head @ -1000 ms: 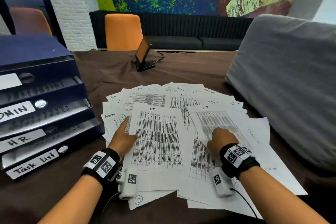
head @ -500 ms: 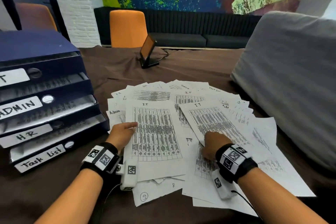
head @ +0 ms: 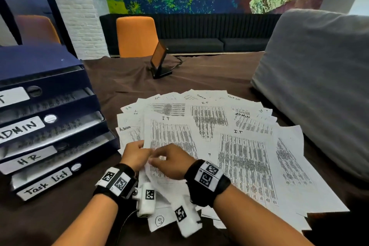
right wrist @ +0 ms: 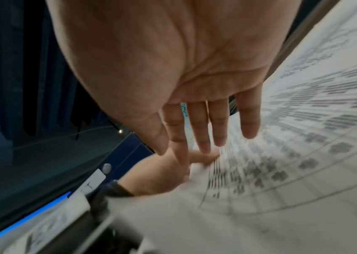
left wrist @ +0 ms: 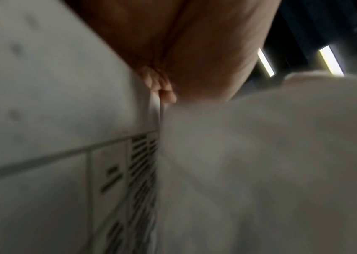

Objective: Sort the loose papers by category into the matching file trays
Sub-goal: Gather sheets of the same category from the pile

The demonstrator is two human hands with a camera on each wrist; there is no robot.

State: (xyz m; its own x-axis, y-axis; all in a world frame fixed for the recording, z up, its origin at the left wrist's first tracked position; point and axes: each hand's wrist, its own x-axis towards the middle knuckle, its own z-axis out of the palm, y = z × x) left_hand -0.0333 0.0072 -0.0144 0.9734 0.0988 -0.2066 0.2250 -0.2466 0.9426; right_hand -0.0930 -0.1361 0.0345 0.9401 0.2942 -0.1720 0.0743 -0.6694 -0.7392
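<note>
At desk's near edge | our left hand pinches white printed IT sheet, right hand slack-fingered beside | next: navy stacked file trays' IT slot.

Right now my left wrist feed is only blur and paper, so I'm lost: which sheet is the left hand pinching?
Observer: The left hand pinches the left edge of a white printed sheet headed IT.
Operator: Is the right hand gripping it too?
Observer: No. The right wrist view shows the right hand with straight fingers, their tips reaching that sheet near the left hand.
Operator: Where is the matching tray?
Observer: Left of the papers stand the dark blue stacked file trays. The top white label is cut off by the frame edge and shows only a T.
</note>
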